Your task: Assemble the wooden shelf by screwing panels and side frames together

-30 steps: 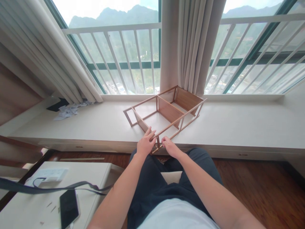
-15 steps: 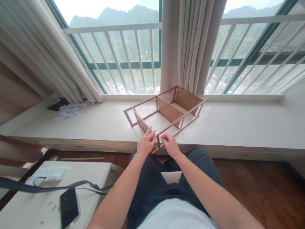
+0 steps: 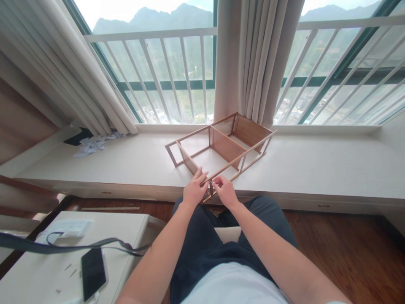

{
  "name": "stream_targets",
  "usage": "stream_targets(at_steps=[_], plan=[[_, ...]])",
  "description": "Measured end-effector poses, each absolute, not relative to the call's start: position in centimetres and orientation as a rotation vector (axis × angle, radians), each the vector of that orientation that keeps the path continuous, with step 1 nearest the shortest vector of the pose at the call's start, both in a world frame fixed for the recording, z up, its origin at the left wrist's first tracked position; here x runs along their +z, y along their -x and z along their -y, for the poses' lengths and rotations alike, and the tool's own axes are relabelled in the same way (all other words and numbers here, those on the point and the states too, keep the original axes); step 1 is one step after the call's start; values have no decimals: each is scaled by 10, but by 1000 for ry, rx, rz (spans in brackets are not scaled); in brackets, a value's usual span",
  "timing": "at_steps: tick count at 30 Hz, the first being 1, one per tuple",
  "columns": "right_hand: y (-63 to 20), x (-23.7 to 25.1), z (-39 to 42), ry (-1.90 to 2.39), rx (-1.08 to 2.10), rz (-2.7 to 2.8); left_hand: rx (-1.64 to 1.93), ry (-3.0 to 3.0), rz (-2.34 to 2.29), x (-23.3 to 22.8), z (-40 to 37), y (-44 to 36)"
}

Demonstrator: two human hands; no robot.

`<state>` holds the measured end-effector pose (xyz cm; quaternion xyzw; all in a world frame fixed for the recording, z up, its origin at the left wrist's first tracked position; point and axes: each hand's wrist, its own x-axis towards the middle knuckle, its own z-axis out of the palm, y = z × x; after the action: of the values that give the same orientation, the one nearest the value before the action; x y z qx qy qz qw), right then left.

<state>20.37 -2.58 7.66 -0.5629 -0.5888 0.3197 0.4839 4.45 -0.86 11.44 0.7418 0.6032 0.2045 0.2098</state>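
Head view: we see one wooden frame (image 3: 221, 147) lying on the white window ledge (image 3: 316, 169), its near corner hanging just over the ledge's front edge above our lap. Its long axis runs from that near corner away to the right, toward the curtain (image 3: 256, 59). Bare ledge lies open on both sides. Left hand (image 3: 193, 192) grips the near corner post; right hand (image 3: 225, 191) pinches the rail beside it. One phone (image 3: 93, 274) lies on the low table (image 3: 38, 283).
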Motion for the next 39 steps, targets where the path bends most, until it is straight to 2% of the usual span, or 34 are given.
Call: stream_targets(at_steps=[12, 18, 21, 23, 30, 39], plan=[[-199, 86, 25, 1428, 639, 1590, 576, -2080, -1620, 115, 9, -42], [-198, 79, 25, 1439, 711, 1424, 1041, -2078, -1766, 106, 39, -30], [-196, 74, 23, 1392, 860, 1270, 1347, -1950, -1715, 90, 70, -36], [-195, 70, 21, 1330, 998, 1136, 1418, -1835, -1592, 73, 91, -45], [-193, 64, 16, 1268, 1142, 924, 1117, -1188, -1235, 25, 106, -76], [-192, 71, 20, 1281, 1261, 846, 1068, -807, -1004, 48, 61, -106]])
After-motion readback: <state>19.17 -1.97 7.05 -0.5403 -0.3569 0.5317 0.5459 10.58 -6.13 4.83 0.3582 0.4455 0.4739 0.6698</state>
